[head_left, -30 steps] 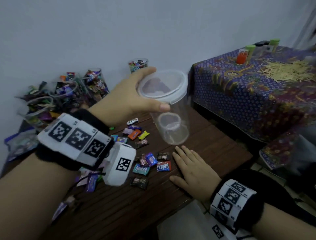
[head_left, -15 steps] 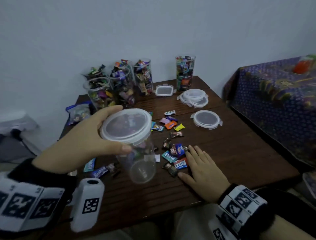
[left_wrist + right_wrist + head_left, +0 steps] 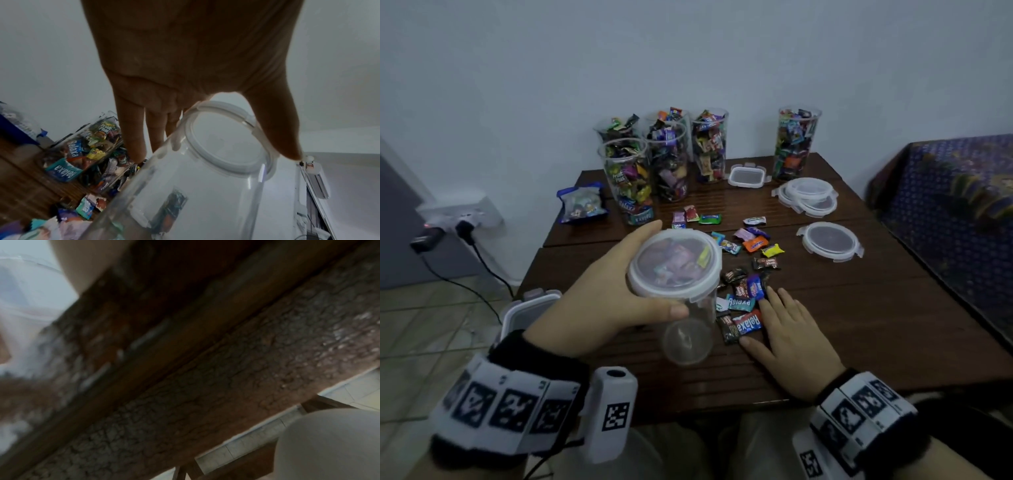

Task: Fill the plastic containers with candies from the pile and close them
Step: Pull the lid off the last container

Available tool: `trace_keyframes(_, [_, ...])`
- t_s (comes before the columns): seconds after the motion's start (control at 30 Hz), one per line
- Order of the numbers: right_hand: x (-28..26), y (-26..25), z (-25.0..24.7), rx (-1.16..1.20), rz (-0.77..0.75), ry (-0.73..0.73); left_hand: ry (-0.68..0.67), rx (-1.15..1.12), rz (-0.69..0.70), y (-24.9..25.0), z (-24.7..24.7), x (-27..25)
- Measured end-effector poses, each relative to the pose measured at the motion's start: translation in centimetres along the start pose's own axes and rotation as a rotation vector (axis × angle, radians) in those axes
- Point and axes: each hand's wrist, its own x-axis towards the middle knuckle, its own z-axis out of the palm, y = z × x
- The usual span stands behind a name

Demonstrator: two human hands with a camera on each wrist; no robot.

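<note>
Head view: left hand [image 3: 599, 294] wraps thumb and fingers round the lidded rim of a tall clear plastic container [image 3: 688, 329], held tilted above the dark brown slatted wooden worktop [image 3: 859, 308]; the container looks empty, the candies below showing through its white-rimmed round lid [image 3: 674, 262]. Right hand [image 3: 791, 339] lies flat, palm down, fingers straight, grasping nothing, fingertips touching the loose pile of wrapped candies [image 3: 743, 274] just beside the container. At the back stand five tall clear containers filled with candies [image 3: 667, 161], uncovered. Loose round clear lids [image 3: 808, 195] lie right of the pile, a small rectangular lid [image 3: 746, 176] behind them, a blue candy bag [image 3: 582, 205] at far left. Left wrist view: fingers [image 3: 131, 129] on one side of the lid rim, thumb [image 3: 277, 126] on the other, the clear container [image 3: 195, 186] hanging below; a filled container [image 3: 86, 154] and scattered candies [image 3: 86, 209] on the worktop [image 3: 24, 186] behind. Right wrist view: blurred, close against the worktop's [image 3: 226, 369] wood; hand not discernible.
</note>
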Motion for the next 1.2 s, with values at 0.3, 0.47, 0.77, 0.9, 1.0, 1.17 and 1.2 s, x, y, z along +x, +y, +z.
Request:
trace_keyframes(0.3, [-0.8, 1.5, -3.7, 0.312, -0.079, 0.018, 0.121, -0.122, -0.046, -1.3, -0.1, -1.9])
trace_keyframes(0.47, [-1.0, -0.3, -9.4, 0.377, -0.171, 0.211, 0.243, -0.068, -0.078, -1.5, 0.3, -2.6])
trace_keyframes(0.77, [2.0, -6.2, -14.6, 0.548, -0.360, 0.248, 0.311, 0.081, -0.083, -0.6, 1.2, -3.2])
trace_keyframes(0.9, [3.3, -7.3, -14.7, 0.460, -0.373, 0.114, 0.301, -0.017, -0.065, -1.0, 0.7, -2.5])
trace_keyframes(1.0, [4.1, -7.4, -14.3, 0.465, -0.340, 0.088, 0.326, -0.135, -0.089, -1.3, 0.1, -2.0])
trace_keyframes(1.17, [4.9, -7.1, -13.7, 0.642, -0.298, 0.060, 0.341, -0.279, -0.166, -1.8, -0.3, -1.1])
trace_keyframes(1.2, [5.0, -7.1, -13.5, 0.656, -0.290, 0.064, 0.342, -0.276, -0.167, -1.9, -0.2, -1.0])
